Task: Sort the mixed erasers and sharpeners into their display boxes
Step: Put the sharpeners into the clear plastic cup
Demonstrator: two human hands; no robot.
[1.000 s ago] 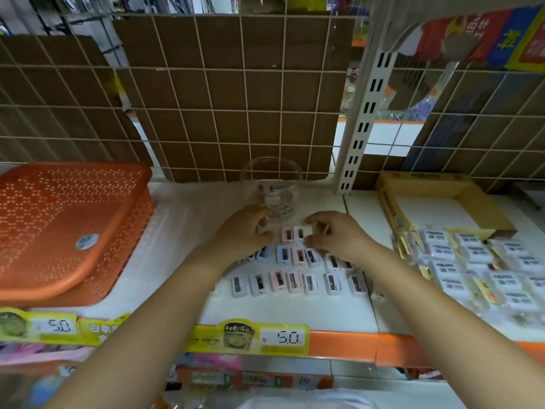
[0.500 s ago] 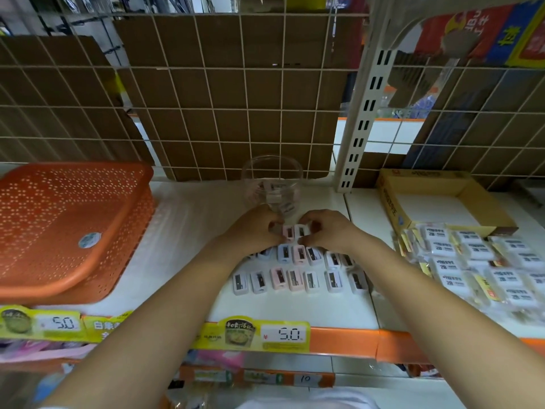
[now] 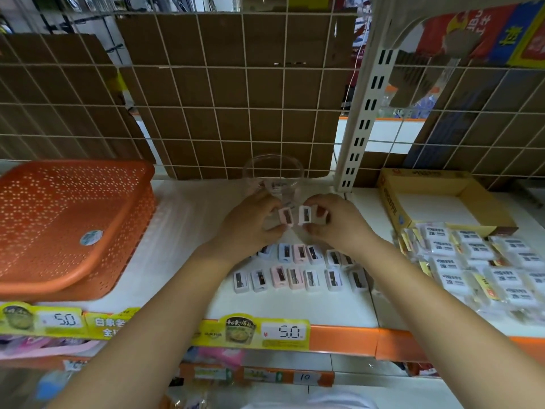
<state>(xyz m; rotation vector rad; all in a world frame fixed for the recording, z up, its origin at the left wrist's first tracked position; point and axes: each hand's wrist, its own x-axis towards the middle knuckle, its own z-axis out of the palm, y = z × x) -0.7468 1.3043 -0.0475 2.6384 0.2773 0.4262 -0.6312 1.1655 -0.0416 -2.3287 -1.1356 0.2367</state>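
Note:
Small pastel sharpeners [image 3: 298, 273] lie in two rows on the white shelf. My left hand [image 3: 250, 225] pinches a pink sharpener [image 3: 285, 216], lifted off the shelf. My right hand [image 3: 336, 222] pinches two white sharpeners [image 3: 305, 215] side by side. Both hands hover just in front of a clear plastic cup [image 3: 272, 175] that has a few sharpeners inside. Wrapped white erasers [image 3: 477, 261] lie in a heap at the right, in front of an open yellow cardboard box [image 3: 395, 199].
An upturned orange perforated basket [image 3: 67, 225] fills the shelf's left side. A wire grid backed with cardboard [image 3: 236, 93] closes the rear. A slotted white upright [image 3: 365, 113] stands right of the cup. Yellow price labels [image 3: 253, 332] line the shelf's orange front edge.
Both hands have risen from the rows of sharpeners toward the cup, each now holding sharpeners picked from the back row.

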